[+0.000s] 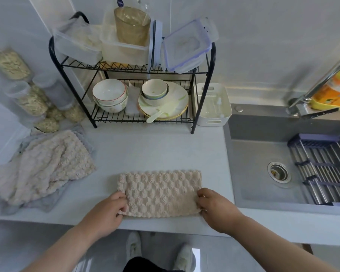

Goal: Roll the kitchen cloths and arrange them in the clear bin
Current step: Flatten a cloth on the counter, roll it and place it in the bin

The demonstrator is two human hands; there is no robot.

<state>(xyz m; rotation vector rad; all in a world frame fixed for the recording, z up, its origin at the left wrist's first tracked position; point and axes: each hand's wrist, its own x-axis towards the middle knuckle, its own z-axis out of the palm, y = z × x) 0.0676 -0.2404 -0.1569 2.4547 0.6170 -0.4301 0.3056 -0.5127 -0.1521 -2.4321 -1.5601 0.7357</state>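
A beige textured kitchen cloth (159, 192) lies folded flat on the white counter near its front edge. My left hand (106, 210) pinches the cloth's near left corner. My right hand (216, 208) grips its near right edge with curled fingers. A loose pile of more beige and grey cloths (41, 165) lies at the left of the counter. A clear plastic bin (76, 44) sits tilted on the top tier of the black dish rack at the back; whether it is the bin meant I cannot tell.
The black dish rack (192, 107) holds bowls, plates and clear containers. A white basket (212, 105) stands beside it. Jars of grain (28, 99) stand back left. To the right lie the grey sink (279, 171) with a roll-up drainer (326, 169) and the tap (322, 85).
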